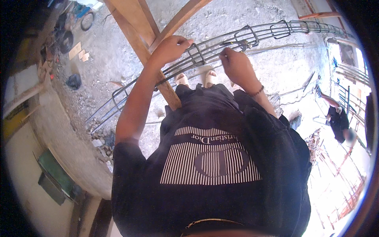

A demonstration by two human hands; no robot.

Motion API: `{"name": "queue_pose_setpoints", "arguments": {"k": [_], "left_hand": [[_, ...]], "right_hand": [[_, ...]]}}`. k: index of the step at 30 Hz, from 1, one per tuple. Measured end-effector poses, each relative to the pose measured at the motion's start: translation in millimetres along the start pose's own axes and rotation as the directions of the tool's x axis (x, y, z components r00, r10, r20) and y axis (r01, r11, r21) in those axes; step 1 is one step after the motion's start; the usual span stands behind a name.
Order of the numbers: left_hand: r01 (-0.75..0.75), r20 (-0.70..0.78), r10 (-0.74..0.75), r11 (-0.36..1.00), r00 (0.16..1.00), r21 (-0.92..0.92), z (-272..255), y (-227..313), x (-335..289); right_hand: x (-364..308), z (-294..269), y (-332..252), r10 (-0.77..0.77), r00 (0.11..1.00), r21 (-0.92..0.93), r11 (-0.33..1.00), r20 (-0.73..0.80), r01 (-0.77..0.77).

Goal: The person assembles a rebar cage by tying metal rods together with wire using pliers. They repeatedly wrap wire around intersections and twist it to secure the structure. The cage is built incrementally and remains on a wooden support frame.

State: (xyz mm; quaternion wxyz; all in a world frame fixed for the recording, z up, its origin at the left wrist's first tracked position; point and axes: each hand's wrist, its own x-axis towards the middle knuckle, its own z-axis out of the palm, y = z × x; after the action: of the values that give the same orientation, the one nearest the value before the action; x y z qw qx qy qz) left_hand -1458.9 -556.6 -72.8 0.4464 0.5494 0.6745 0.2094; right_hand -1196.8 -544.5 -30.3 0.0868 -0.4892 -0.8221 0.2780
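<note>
Left hand (170, 47) sits at about eleven o'clock from the person's chest, fingers curled down over the top bars of the rebar cage (213, 49) and closed on them right beside a rectangular stirrup (196, 54). Right hand (236, 65) is at about one o'clock, just right of the left one, fingers pinched together at a bar; something small and pale shows at the fingertips near the next stirrup (246, 36), but whether it is wire or a tool I cannot tell.

Both hands touch the cage, so neither is nearer. Its long axis runs crosswise in front of the body, from about eight o'clock low on the left, up through the hands, and on toward two o'clock, where it curves off to the far right. Stirrups ring the long bars at intervals along that line, and the stretch between the hands lies straight ahead at twelve o'clock.

Under the left hand the cage rests on a timber trestle (138, 27), whose legs cross and splay toward twelve o'clock. Feet (196, 79) in pale sandals show below the bars on the rubble floor (272, 67). At three o'clock, well apart, another person (338, 120) bends over more steel.
</note>
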Motion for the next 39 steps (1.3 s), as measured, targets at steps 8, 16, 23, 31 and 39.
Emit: {"name": "queue_pose_setpoints", "arguments": {"k": [8, 16, 23, 31, 39], "left_hand": [[0.022, 0.003, -0.022, 0.962, 1.0, -0.273, 21, -5, 24], [-0.038, -0.112, 0.018, 0.984, 0.993, -0.174, 29, -2, 24], [-0.078, -0.145, 0.052, 0.98, 0.988, -0.182, 27, -6, 22], [-0.158, -0.236, 0.156, 0.987, 0.959, 0.01, 29, 6, 20], [-0.108, -0.418, 0.136, 0.99, 0.898, 0.091, 52, 22, 14]], "right_hand": [[15, 24, -30, -0.052, 0.999, 0.072, 0.996, -0.015, 0.053], [84, 3, -1, -0.087, 0.991, -0.344, 0.938, -0.1, 0.047], [112, 2, 14, 0.257, 0.932, -0.487, 0.867, 0.255, -0.106], [112, 2, 8, 0.257, 0.914, -0.516, 0.854, 0.313, -0.063], [116, 1, 9, 0.237, 0.9, -0.482, 0.876, 0.366, -0.035]]}}
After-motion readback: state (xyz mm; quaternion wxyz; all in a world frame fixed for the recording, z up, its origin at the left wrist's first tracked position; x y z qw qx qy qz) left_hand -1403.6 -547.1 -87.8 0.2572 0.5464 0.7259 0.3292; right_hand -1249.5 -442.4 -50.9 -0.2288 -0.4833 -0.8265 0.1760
